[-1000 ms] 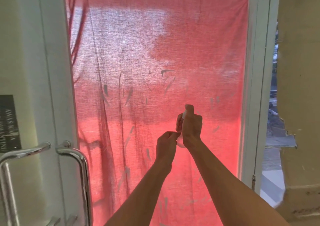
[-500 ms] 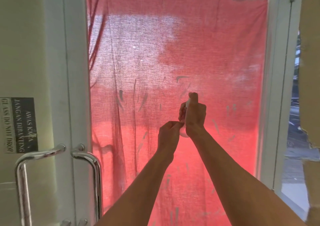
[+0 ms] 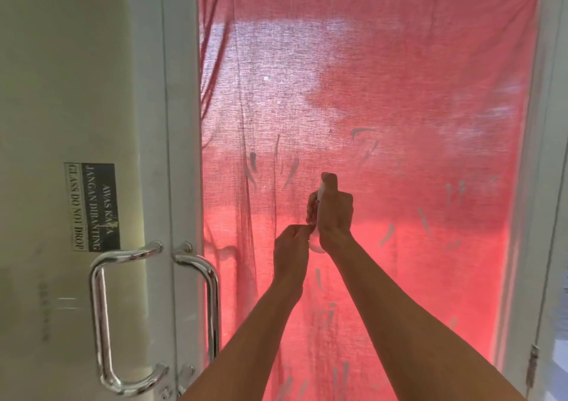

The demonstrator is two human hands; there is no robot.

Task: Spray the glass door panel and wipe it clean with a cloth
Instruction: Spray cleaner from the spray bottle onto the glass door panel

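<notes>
head view: right hand grasps small white plastic spray bottle; left hand curled at its base, hold unclear. bottle likely light, slippery wet: grip mid-body. smeared glass door panel just beyond hands.

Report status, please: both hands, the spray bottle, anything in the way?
Right hand grips spray bottle, raised before glass panel. Left hand curled at bottle's base, grip unclear. Panel streaked. Nothing between bottle and glass.

Head view, single: the glass door panel is faced head-on, seen near, just beyond the fingers.
</notes>
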